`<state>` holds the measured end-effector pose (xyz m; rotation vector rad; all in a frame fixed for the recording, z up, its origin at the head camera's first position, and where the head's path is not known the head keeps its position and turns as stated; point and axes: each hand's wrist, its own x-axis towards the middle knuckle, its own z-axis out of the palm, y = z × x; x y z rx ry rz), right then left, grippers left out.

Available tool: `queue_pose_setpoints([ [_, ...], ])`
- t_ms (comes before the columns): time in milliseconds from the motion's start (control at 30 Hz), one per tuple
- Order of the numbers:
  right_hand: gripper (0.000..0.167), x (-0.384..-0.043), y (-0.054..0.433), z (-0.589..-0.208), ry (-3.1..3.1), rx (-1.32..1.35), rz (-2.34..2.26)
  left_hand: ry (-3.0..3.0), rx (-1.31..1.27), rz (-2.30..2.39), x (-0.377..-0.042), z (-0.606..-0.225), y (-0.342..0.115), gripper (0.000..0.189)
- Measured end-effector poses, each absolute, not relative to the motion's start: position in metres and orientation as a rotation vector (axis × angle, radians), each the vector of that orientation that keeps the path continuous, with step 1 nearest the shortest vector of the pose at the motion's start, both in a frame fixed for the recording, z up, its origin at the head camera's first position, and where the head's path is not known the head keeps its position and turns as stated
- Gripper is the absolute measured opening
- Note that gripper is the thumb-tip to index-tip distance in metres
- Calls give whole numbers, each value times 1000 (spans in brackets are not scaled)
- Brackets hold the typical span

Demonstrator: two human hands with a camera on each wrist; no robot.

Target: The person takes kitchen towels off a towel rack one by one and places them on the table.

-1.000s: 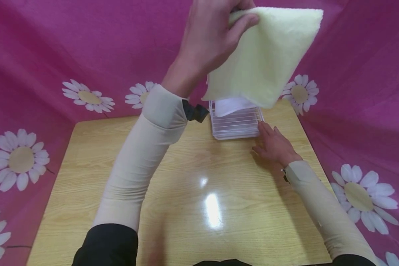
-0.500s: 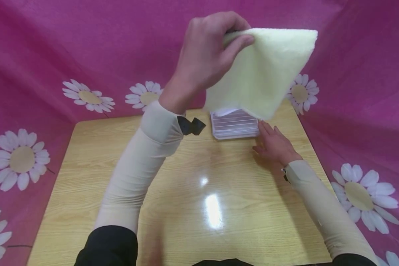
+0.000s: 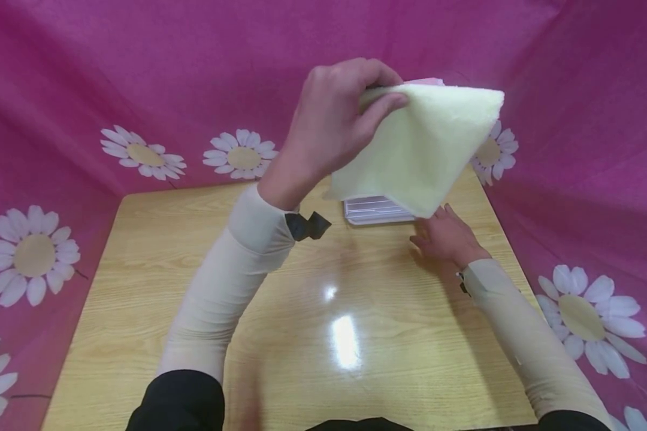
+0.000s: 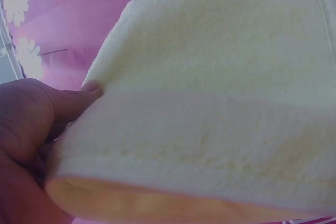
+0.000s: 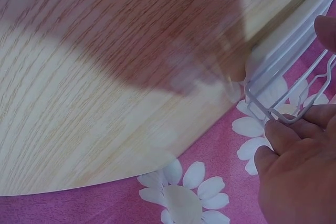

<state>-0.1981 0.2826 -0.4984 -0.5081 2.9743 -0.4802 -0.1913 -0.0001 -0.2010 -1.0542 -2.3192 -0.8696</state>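
Pinching a pale yellow cloth near its upper left corner, the left hand holds it up above the far right part of the wooden table in the head view. The cloth hangs at a tilt, hiding much of a white wire rack; a pink edge shows behind its top. The right hand lies at the rack's right side, its fingertips partly hidden by the cloth's lowest corner. Pink fabric with daisies stands beyond the table.

In the left wrist view, the thumb presses the cloth's face near the left edge, and cloth fills most of the view.

In the right wrist view, the right fingers touch the rack's wire; I cannot tell whether they curl round it.
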Motion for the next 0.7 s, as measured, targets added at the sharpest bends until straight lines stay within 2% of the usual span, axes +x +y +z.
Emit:
queue_pose_setpoints([
  [67, 77, -199, 283, -498, 2982, -514, -472, -2315, -1063, -884, -190, -207, -1, 21],
  [133, 72, -199, 283, -499, 2980, -519, -490, -2317, -1071, -901, -189, -214, -1, 21],
  [367, 36, -202, 282, -501, 2993, -571, -580, -2308, -1110, -913, -189, -244, -2, 18],
  [433, 29, -203, 281, -502, 3002, -583, -583, -2323, -1103, -916, -188, -252, -3, 18],
  [500, 34, -202, 281, -502, 3008, -579, -556, -2330, -1096, -929, -187, -258, -4, 17],
  [700, 61, -199, 284, -502, 3013, -550, -457, -2333, -1081, -956, -186, -273, -9, 16],
])
